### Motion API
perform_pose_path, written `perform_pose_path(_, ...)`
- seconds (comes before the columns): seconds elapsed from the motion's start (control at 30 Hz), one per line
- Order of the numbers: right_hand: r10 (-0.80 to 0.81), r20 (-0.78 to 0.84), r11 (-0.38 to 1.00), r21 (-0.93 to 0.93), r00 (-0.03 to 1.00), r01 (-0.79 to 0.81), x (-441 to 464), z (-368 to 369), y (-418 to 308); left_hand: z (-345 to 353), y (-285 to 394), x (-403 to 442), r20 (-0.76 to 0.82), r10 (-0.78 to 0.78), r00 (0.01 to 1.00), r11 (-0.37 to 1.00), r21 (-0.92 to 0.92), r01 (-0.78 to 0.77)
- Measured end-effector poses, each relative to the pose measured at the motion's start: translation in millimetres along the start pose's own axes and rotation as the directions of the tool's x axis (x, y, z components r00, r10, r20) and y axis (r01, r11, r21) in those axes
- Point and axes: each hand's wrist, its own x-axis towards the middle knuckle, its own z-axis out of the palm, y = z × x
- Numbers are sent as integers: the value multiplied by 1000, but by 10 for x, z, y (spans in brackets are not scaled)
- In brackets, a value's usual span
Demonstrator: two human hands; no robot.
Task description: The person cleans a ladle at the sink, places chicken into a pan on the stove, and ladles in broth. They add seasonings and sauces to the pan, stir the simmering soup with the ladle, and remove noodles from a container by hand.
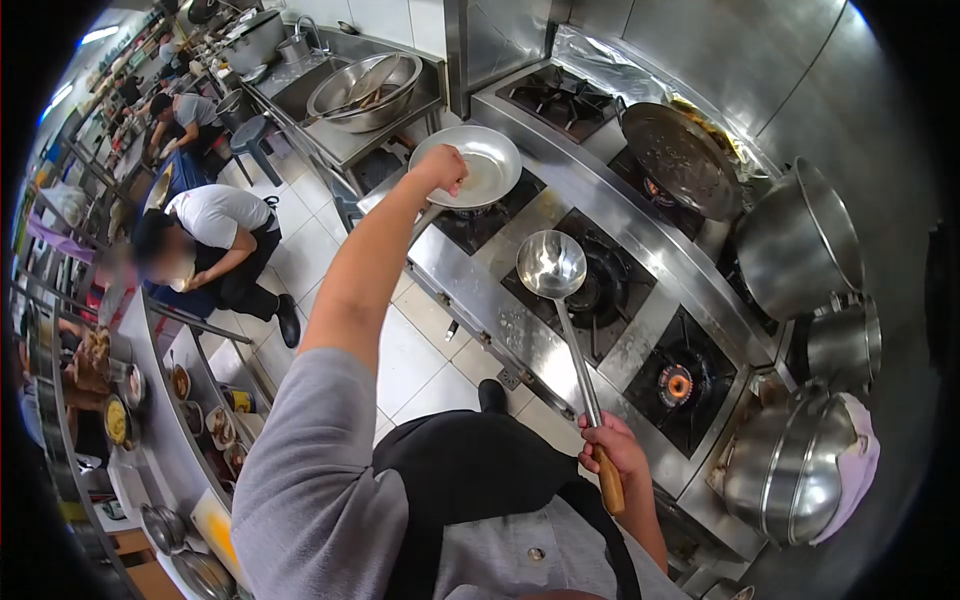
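Ladle (574, 345): right hand (614, 447) is grasping its handle (609, 482), a level bowl (552, 263) likely favouring control. Frying pan (488, 180): sitting over a stove burner (475, 230), left hand (443, 168) hovering clenched above, its contents unclear.

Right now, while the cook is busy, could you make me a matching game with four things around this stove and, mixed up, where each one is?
Things:
1. Ladle
2. Pale frying pan
3. Dark wok
4. Lilac cloth

Places:
A. At the back of the stove, near the foil
B. Draped over a rounded metal pot
C. Held by its wooden handle in the right hand
D. On a front burner, beneath the left hand

Right pairs: 1-C, 2-D, 3-A, 4-B.
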Motion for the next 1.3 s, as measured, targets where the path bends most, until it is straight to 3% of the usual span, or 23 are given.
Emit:
perform_pose_path(0.13, 38, -42, 997, -64, 998, -41, 374, -11, -433, 28, 231, 338, -106, -155, 982, 982, 90, 165)
perform_pose_path(0.2, 53, -35, 996, -63, 998, -55, 541, -79, -584, 76, 103, 543, -271, 116, 955, 870, 491, 33)
perform_pose_path(0.3, 55, -39, 996, -73, 998, -57, 672, -83, -752, 45, -39, 856, -303, 186, 935, 844, 536, 5)
perform_pose_path(0.4, 32, -72, 996, -76, 997, -38, 789, -67, -818, 14, 87, 825, -318, 85, 944, 855, 510, 95)
perform_pose_path(0.47, 20, -68, 995, -94, 997, -26, 835, -28, -805, 6, 116, 721, -367, 105, 924, 937, 349, 32)
perform_pose_path(0.5, -3, -130, 996, -86, 992, -9, 860, -6, -799, 97, -40, 759, -450, 100, 887, 986, 164, -28)
perform_pose_path(0.53, -15, -171, 995, -100, 985, -2, 911, 51, -793, 175, -135, 711, -549, 175, 817, 984, 128, -125)
perform_pose_path(0.57, -78, -305, 987, -157, 949, 30, 935, 191, -766, 119, 7, 467, -516, 186, 836, 974, 209, -87)
perform_pose_path(0.63, -118, -206, 964, -257, 971, 63, 1259, -30, -629, 190, -189, 342, -602, 211, 770, 972, 47, -230)
perform_pose_path(0.67, -142, -163, 948, -306, 976, 87, 1459, -182, -564, 18, -16, -96, -607, 181, 774, 976, 11, -219)
perform_pose_path(0.7, -165, -121, 929, -351, 979, 114, 1692, -370, -506, 1, -82, -282, -665, 224, 713, 968, 63, -245)
perform_pose_path(0.73, -208, -50, 888, -429, 977, 167, 2008, -637, -434, -127, -7, -897, -721, 192, 666, 955, -20, -297)
perform_pose_path(0.77, -297, 85, 785, -546, 951, 294, 2369, -994, -346, -163, -123, -1386, -762, 208, 614, 952, 12, -307)
perform_pose_path(0.8, -437, 336, 486, -692, 834, 534, 2700, -1395, -297, -124, -376, -1750, -809, 215, 548, 944, 28, -329)
perform_pose_path(0.83, -490, 734, -121, -591, 470, 797, 3101, -1777, -296, -94, -618, -2180, -856, 200, 478, 940, 30, -339)
perform_pose_path(0.87, -555, 558, 180, -643, 616, 745, 3191, -1696, -297, 5, -1005, -2588, -808, 0, 589, 971, -140, -193)
perform_pose_path(0.9, -589, 351, 472, -581, 728, 663, 3272, -1595, -300, 171, -1432, -2960, -807, -139, 573, 955, -262, -138)
perform_pose_path(0.93, -370, -76, 903, -263, 926, 340, 3294, -1370, -265, 255, -1790, -3470, -703, -322, 634, 929, -364, 68)
perform_pose_path(0.97, -366, -54, 899, -278, 929, 338, 3278, -1140, -290, 489, -2123, -4000, -791, -322, 520, 947, -271, 173)
perform_pose_path(1.0, -304, -33, 927, -239, 952, 288, 3066, -637, -311, 677, -2405, -4525, -698, -484, 527, 867, -301, 397)
perform_pose_path(1.13, -354, -220, 904, -331, 909, 272, 3165, 79, -158, 1077, -2878, -6198, -475, -831, 287, 531, -526, 664)
perform_pose_path(1.23, -390, -310, 886, -382, 867, 262, 3252, 493, 63, 1021, -3262, -6811, -600, -773, 206, 554, -481, 679)
perform_pose_path(1.3, -402, -370, 878, -416, 838, 237, 3241, 663, 187, 534, -3497, -7081, -645, -761, 65, 551, -591, 589)
